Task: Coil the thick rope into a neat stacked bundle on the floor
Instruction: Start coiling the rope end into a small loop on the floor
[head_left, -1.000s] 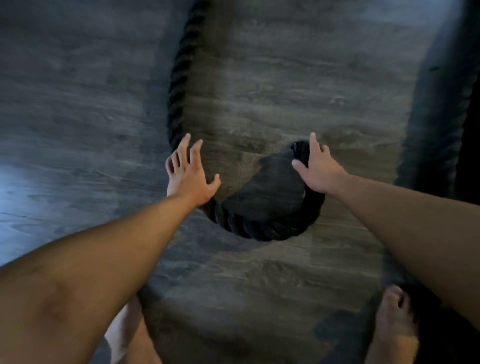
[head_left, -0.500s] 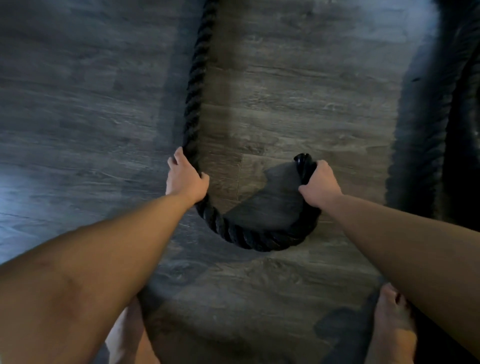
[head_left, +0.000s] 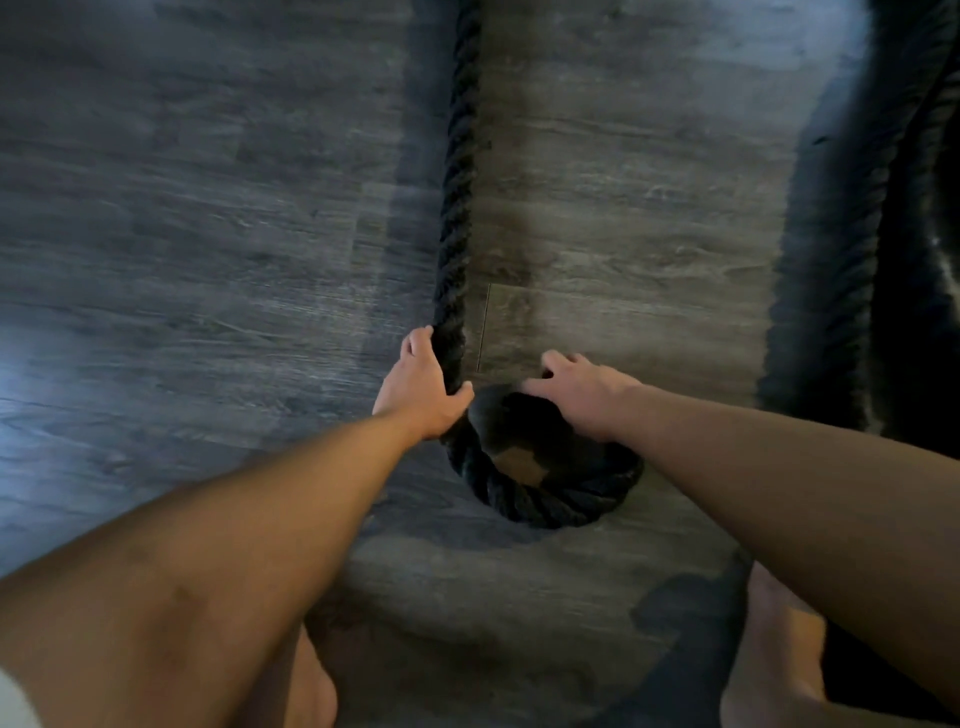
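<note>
On floor (head_left: 208, 260), rope (head_left: 453, 208) runs straight ahead, near end looped; left hand (head_left: 423, 389) grips it, right hand (head_left: 584, 397) loose-fingered over loop.

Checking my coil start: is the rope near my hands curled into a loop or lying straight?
Curled. The rope bends from the left hand into a ring under the right hand; beyond that it runs straight.

Matt black twisted-fibre rope (head_left: 453, 218) on grey, seemingly wood-grain floor (head_left: 208, 234) with slight sheen
</note>
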